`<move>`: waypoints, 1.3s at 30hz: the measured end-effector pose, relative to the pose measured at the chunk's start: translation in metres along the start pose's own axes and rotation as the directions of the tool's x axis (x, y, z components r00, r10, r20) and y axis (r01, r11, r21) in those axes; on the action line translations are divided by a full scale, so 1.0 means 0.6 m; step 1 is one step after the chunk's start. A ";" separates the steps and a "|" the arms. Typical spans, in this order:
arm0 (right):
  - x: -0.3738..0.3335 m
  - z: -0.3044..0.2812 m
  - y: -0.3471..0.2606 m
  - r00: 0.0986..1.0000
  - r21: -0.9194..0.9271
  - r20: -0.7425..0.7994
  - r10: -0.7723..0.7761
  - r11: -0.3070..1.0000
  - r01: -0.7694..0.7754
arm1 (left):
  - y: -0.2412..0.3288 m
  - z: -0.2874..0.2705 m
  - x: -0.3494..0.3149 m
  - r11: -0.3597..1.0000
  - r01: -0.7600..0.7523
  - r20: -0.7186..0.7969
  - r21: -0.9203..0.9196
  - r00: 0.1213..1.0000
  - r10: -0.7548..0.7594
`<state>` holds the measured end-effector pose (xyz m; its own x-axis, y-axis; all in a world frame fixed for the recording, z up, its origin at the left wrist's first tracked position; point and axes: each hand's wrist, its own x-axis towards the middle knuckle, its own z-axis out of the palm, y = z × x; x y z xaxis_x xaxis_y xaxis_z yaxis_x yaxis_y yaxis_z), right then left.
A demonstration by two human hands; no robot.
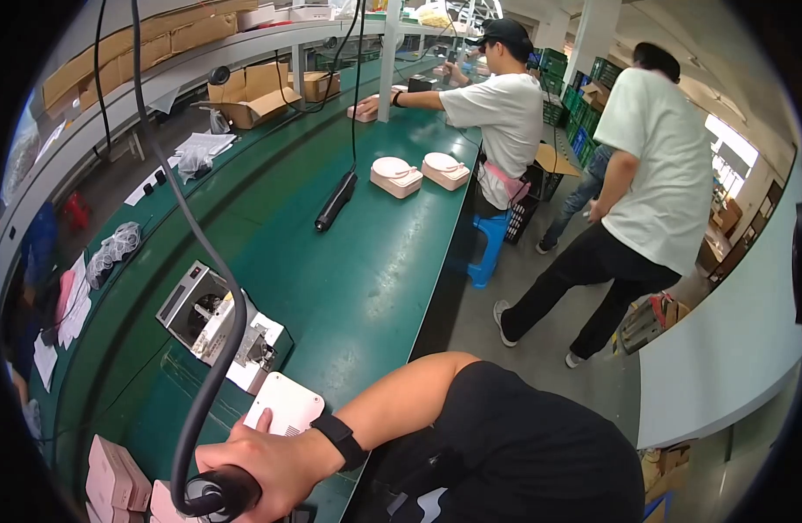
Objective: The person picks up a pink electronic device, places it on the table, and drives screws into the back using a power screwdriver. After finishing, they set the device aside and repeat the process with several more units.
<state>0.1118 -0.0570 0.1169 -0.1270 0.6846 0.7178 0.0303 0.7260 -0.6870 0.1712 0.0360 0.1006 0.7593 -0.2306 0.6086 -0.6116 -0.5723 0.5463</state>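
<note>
The green surface [348, 288] carries a grey metal machine [226, 327]; near it lies a pale pink box [289, 403], vented face up. The right hand [277, 460] is wrapped around a corded black driver [233, 493], tip hidden; the left hand isn't visible. Fastening seems underway; next calls for steady, upright alignment.

Tip of black tool [237, 493] hidden, pale case [289, 403] partly behind hand [266, 462], pink cases [111, 478] cropped
</note>
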 end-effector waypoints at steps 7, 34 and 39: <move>0.011 -0.010 0.033 0.992 0.067 0.125 0.035 0.997 -0.044 | 0.045 0.019 -0.180 0.957 0.263 -0.230 -0.123 0.930 -0.285; -0.051 -0.280 0.044 0.869 0.118 -0.395 0.297 0.955 -0.273 | 0.251 0.024 -0.375 0.311 -0.253 -0.330 -0.916 0.036 -0.943; -0.062 -0.296 0.060 0.841 0.112 -0.437 0.319 0.947 -0.301 | 0.156 -0.029 -0.423 0.414 -0.421 -0.409 -0.807 -0.107 -0.906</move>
<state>0.2935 -0.0446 0.0853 0.3363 0.8358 0.4340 -0.0442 0.4744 -0.8792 -0.0828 0.0544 0.0071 0.3820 0.8653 -0.3246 -0.7524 0.4951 0.4345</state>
